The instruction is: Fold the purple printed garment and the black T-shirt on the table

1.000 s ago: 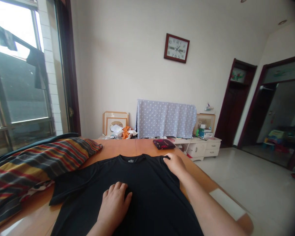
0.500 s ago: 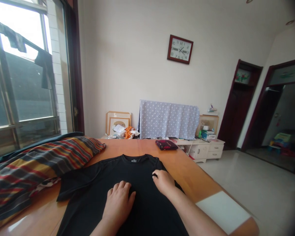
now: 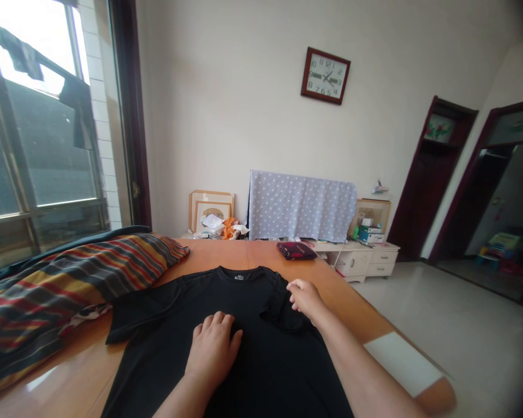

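Left grip: your palm is down on the middle of the shirt, with your fingers slightly curled and a little apart. It rests on the cloth and shows no clear pinch.

Right grip: your fingers are loosely together and extended, with the tips at a fold of cloth near the shirt's shoulder. You can't tell from this view whether they are pinching the cloth or only touching it.

Shirt: your black T-shirt lies flat on the table, collar pointing away from you, between your two hands and under the left one. The sleeve on your left lies out toward the striped blanket.

Table: a dark red folded cloth sits beyond the collar, well apart from both hands.

Beyond: a polka-dot cloth hangs behind the table, beside a white cabinet.
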`<action>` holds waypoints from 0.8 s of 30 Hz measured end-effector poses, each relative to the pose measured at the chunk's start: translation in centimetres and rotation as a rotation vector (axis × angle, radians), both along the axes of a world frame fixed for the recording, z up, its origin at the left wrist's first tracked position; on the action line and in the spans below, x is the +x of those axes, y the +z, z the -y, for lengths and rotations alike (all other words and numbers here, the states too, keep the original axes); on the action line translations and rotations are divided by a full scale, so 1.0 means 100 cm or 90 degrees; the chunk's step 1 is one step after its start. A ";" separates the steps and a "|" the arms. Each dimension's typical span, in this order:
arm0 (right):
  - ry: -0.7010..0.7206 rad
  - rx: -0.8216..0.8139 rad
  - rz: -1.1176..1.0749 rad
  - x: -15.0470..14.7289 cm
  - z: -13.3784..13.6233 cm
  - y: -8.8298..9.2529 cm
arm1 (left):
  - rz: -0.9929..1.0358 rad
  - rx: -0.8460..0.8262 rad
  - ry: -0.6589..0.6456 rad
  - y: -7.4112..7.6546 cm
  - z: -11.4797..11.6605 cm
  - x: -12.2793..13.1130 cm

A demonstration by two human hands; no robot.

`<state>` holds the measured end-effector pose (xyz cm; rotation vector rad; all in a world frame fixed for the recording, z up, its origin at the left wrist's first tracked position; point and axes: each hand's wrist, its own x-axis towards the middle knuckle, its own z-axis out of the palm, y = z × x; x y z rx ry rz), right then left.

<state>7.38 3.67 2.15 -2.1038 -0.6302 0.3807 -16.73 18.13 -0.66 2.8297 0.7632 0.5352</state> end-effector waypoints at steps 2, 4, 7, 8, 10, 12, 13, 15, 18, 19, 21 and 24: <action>0.033 -0.041 -0.045 -0.001 0.004 -0.005 | 0.001 -0.003 0.001 0.000 0.000 0.000; 0.068 -0.070 -0.086 -0.003 0.008 -0.010 | 0.002 -0.006 0.002 0.000 0.000 0.000; 0.071 -0.058 -0.099 0.002 0.013 -0.008 | -0.003 -0.011 0.004 0.001 0.000 0.000; 0.056 -0.044 -0.092 0.005 0.015 -0.005 | -0.005 -0.012 0.004 0.001 0.001 0.000; 0.019 -0.017 -0.077 0.014 0.018 0.001 | -0.011 -0.012 0.006 0.003 0.002 0.000; -0.009 -0.004 -0.071 0.021 0.022 0.007 | -0.017 -0.013 0.010 0.005 0.002 0.000; -0.015 -0.003 -0.073 0.024 0.024 0.008 | -0.020 -0.016 0.012 0.005 0.003 0.000; -0.021 -0.010 -0.081 0.026 0.028 0.008 | -0.026 -0.021 0.014 0.005 0.003 0.001; -0.021 -0.041 -0.102 0.025 0.032 0.001 | -0.024 -0.017 0.012 0.004 0.003 0.001; -0.019 -0.057 -0.110 0.024 0.033 -0.002 | -0.022 -0.013 0.012 0.004 0.003 0.001; -0.015 -0.093 -0.120 0.024 0.033 -0.010 | -0.024 -0.009 0.012 0.004 0.002 0.001; -0.010 -0.137 -0.112 0.025 0.031 -0.018 | -0.039 -0.019 0.006 0.007 0.002 0.001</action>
